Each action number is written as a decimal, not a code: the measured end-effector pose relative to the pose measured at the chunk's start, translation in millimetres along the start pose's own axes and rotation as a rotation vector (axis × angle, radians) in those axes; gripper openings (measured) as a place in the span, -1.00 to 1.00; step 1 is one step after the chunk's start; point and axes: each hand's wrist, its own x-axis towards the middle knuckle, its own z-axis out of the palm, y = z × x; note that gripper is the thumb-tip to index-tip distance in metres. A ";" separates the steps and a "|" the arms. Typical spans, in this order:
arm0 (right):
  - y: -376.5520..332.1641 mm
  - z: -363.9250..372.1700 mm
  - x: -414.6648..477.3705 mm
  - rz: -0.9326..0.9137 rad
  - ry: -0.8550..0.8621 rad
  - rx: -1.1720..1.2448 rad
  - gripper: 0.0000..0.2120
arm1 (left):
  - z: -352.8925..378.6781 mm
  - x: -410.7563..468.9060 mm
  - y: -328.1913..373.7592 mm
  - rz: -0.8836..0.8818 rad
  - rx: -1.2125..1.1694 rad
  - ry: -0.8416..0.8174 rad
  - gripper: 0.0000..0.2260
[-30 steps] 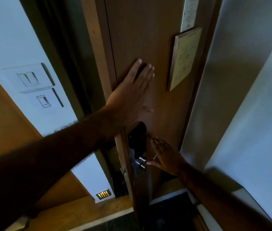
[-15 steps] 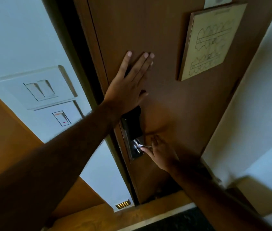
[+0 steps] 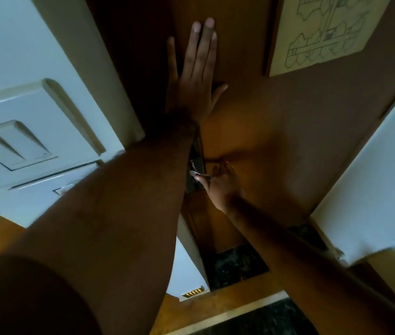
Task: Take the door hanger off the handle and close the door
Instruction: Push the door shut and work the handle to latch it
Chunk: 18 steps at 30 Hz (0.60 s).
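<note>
1. Fingers of the right hand (image 3: 224,187) curl round the metal handle (image 3: 200,175); whether that grip is clamped tight, I cannot tell.
2. Left hand (image 3: 193,76) lies spread flat on the wooden door (image 3: 276,122).
3. No door hanger shows on the handle.
4. A framed plan (image 3: 322,32) hangs upper right; wall switches (image 3: 15,143) sit left.

left hand (image 3: 193,78) flat on door (image 3: 276,122) | right hand (image 3: 224,187) below, at handle (image 3: 200,176) | switches (image 3: 15,143) left

text: none legible | door (image 3: 288,131) | plaque (image 3: 324,30): line-drawn floor plan only, no readable words
</note>
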 end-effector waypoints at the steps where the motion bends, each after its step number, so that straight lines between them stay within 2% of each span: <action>1: -1.0 0.7 5.1 0.004 0.006 0.007 0.14 | 5.7 1.7 -0.5 -0.007 -0.006 0.003 -0.18; 6: -4.5 1.5 17.3 0.042 0.023 0.075 0.09 | 20.7 7.0 6.0 -0.058 0.038 -0.015 -0.16; 10: -3.7 2.8 19.3 0.045 0.044 0.111 -0.09 | 27.2 7.4 12.3 -0.103 0.021 -0.023 -0.15; 15: -2.7 3.2 21.1 0.035 0.034 0.137 -0.10 | 28.8 9.8 13.2 -0.106 0.035 -0.093 -0.14; 18: -1.1 -4.3 19.1 0.014 0.025 0.096 -0.09 | 33.2 7.2 15.1 -0.111 0.048 -0.070 -0.13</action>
